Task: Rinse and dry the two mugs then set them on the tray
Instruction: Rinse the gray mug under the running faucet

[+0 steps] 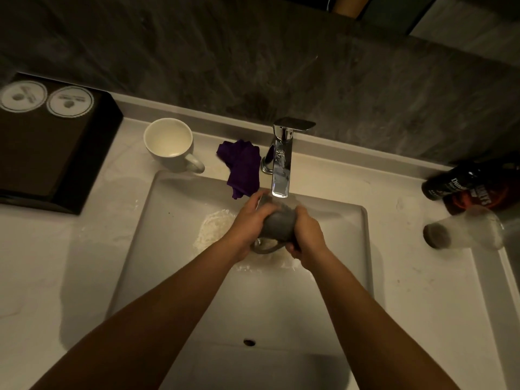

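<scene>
Both hands, left hand (250,220) and right hand (305,235), have fingers wrapped around the grey mug (278,225) under the faucet (281,164) at frame centre; turning it should rinse every side. White mug (170,143) waits upper left.

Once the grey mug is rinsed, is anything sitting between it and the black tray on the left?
Yes. The white mug stands on the counter near the tray's right edge, roughly on the grey mug's path. The purple cloth lies further back by the faucet.
</scene>
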Motion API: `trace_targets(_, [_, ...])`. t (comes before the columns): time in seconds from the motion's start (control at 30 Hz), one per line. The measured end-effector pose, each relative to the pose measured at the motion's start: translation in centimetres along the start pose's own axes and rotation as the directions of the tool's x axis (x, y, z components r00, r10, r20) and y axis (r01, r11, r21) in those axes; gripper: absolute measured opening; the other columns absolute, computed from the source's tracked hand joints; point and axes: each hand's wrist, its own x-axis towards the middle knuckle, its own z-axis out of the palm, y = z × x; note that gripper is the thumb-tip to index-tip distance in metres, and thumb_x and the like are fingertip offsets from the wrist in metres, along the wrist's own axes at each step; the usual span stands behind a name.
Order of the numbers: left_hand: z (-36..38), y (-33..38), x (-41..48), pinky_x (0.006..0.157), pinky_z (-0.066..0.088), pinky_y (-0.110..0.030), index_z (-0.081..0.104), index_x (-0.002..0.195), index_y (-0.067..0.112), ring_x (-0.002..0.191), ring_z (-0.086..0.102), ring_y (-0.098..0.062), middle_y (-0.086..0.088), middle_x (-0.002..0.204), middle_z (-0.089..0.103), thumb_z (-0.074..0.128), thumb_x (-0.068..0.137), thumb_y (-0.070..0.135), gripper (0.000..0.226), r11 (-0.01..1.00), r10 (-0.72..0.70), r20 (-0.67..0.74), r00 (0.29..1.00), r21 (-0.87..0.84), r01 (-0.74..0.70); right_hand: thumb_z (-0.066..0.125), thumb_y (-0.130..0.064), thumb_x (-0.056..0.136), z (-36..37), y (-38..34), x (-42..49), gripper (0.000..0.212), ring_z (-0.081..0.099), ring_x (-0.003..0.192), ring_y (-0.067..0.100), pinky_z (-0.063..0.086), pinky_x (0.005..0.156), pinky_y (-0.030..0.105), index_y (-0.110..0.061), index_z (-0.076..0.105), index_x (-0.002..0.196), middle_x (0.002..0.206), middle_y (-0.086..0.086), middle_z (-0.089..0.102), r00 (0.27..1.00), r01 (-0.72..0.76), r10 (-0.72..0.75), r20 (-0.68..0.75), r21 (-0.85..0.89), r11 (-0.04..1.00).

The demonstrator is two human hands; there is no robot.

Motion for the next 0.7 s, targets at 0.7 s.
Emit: trace_targets(0.7, [0.0, 1.7, 0.5, 0.090, 0.058, -0.046, 0.068, 0.114, 0.026, 0.103, 0.071, -0.034, -0.012, 0.114, 0.075, 0.063, 0.093, 0.058, 0.039, 0.913, -0.372, -0.052, 0.927, -0.200, 0.355, 0.026, -0.053, 0.097, 1.5, 2.1, -1.0, 0.046, 0.065, 0.091, 0.022, 0.060, 0.080, 0.046, -0.021, 0.059, 0.101, 0.098, 0.006, 0.065, 0.869, 0.466, -0.489, -0.070, -0.213, 0.859])
